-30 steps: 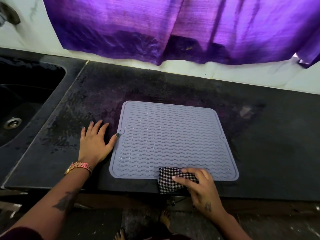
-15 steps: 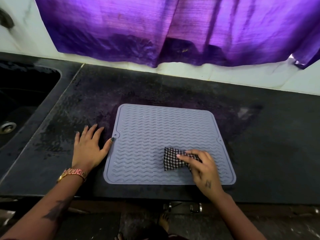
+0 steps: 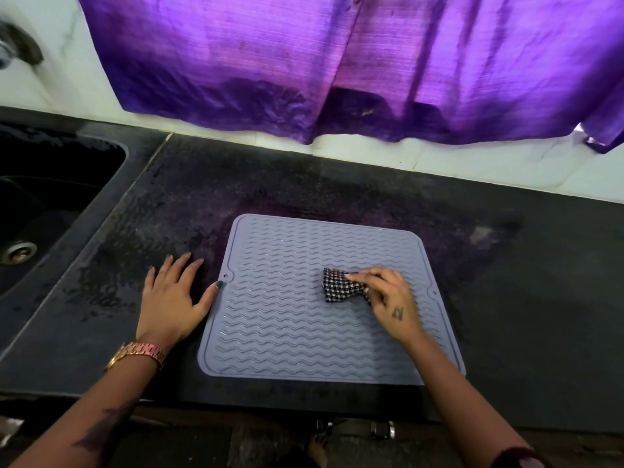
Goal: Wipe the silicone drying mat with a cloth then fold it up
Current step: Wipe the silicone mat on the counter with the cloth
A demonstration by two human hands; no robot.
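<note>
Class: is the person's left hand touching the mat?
Touching. In the head view the left hand lies flat on the counter, and its thumb tip rests on the mat edge by the small hole.

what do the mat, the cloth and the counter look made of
Mat: likely silicone, matte grey-lilac, moulded wavy ridges. Cloth: woven fabric, black-and-white check, bunched under the right hand. Counter: probably dark polished stone, speckled, faintly reflective.

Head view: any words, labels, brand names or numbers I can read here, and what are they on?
None can be read.
Tattoo on the right hand: a small dark mark, too small to read.
Silicone drying mat: only wavy ridges, no print showing.
Checked cloth: pattern only.
Watch on the left wrist: no dial or marking in view.
</note>
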